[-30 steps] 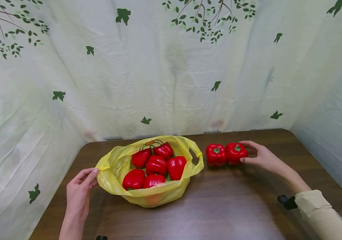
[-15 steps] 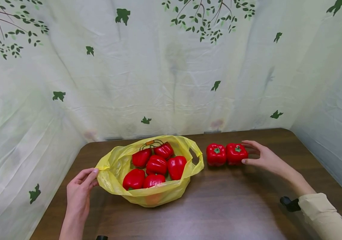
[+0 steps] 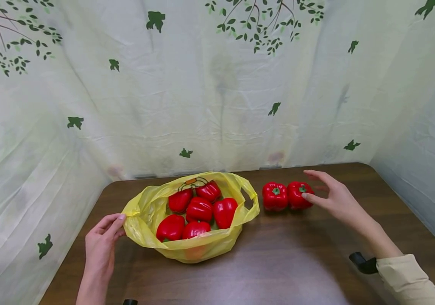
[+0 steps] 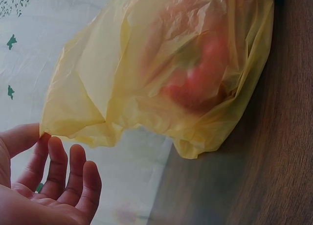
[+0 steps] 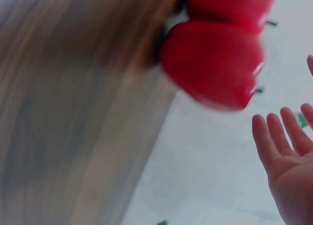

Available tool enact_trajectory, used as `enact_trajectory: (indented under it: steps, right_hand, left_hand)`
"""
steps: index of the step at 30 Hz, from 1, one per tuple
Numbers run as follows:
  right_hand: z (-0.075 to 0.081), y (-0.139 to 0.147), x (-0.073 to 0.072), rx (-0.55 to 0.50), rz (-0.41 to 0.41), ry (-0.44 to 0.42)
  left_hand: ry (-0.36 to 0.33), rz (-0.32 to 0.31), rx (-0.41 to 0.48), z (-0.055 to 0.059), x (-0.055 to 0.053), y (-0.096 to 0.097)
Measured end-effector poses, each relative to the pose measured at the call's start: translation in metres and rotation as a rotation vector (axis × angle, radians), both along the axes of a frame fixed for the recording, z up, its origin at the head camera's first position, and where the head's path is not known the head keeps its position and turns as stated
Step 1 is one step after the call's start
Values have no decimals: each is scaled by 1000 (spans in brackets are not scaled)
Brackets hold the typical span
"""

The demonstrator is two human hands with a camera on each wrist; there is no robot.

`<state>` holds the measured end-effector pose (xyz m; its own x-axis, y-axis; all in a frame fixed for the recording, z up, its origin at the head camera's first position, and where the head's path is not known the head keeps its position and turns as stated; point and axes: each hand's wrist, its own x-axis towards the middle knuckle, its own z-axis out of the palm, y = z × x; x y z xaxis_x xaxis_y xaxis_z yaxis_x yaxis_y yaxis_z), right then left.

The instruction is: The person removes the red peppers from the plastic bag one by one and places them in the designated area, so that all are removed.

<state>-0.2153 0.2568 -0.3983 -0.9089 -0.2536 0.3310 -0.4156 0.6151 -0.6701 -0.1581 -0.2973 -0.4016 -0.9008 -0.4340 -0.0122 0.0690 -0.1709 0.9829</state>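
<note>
Right hand [image 3: 337,202] has shifted up and slightly inward since the earlier frame, its thumb now overlapping the nearer pepper [image 3: 296,200]; left hand [image 3: 101,242] and bag [image 3: 219,246] unchanged.

Head view: left hand pinches the bag's edge between thumb and fingers. Bag mouth gapes just right of that hand, six peppers [image 3: 199,210] inside. Nearer pepper and farther pepper [image 3: 274,197] stand upright, touching, on the table [image 3: 263,271] just left of the right hand, which is held wide, thumb well off the fingers.

Left wrist view: thumb and index grip the bag; remaining fingers loose. Red shows through the yellow film beyond the fingertips.

Right wrist view (blurred): fingers spread, holding nothing; gap visible between this hand and the nearer pepper.
</note>
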Motion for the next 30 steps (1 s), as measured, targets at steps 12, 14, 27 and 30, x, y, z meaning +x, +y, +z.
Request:
enact_trajectory:
  steps: [12, 14, 27, 30]
  right_hand:
    - [15, -61, 8, -51, 101, 69]
    - [17, -70, 8, -74, 127, 54]
    - [17, -130, 5, -143, 295, 41]
    - [13, -142, 4, -148, 316, 12]
  left_hand:
    - [-2, -5, -10, 1, 0, -1]
    - [-3, -3, -10, 1, 0, -1]
    - [-25, 5, -36, 2, 1, 0]
    - [-22, 11, -37, 2, 1, -1]
